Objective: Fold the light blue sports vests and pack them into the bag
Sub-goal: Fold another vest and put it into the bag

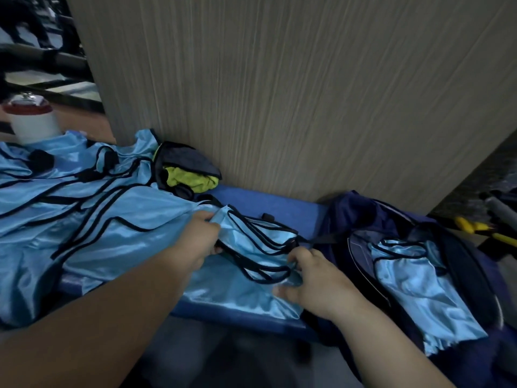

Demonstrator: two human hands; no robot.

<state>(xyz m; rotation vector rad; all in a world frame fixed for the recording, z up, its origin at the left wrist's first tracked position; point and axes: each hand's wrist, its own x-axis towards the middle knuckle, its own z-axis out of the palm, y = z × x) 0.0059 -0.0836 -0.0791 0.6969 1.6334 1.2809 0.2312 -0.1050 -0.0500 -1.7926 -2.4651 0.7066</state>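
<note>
While the vest is mid-fold: both hands are on one light blue satin sports vest with black trim (251, 247), bunched at the front-middle of the blue padded bench (274, 205).
Left hand (195, 242): fingers curled, clamped on the vest's left end, likely to anchor it while the other end comes over.
Right hand (313, 278): thumb and fingertips pinch the black-trimmed right end, lower fingers on the fabric, probably gathering the loose straps so they fold in.
Unfolded pile of light blue vests (84, 219): spread over the bench's left end, close by for the next pick.
Dark navy fabric bag (349, 219): open at the bench's right end, just beside the right hand, so a short carry.
Folded light blue vest in the bag (419, 284): lies flat inside, so packing has begun, with much left.
Small dark pouch with yellow-green cloth (184, 161): at the bench's back edge against the wood-grain panel (279, 93), not part of the task.
White cup with red lid (33, 121): behind the pile, far left.
Hidden: number of vests in the pile and in the bag unclear; left fingertips buried in fabric; bag's far side cut off.
</note>
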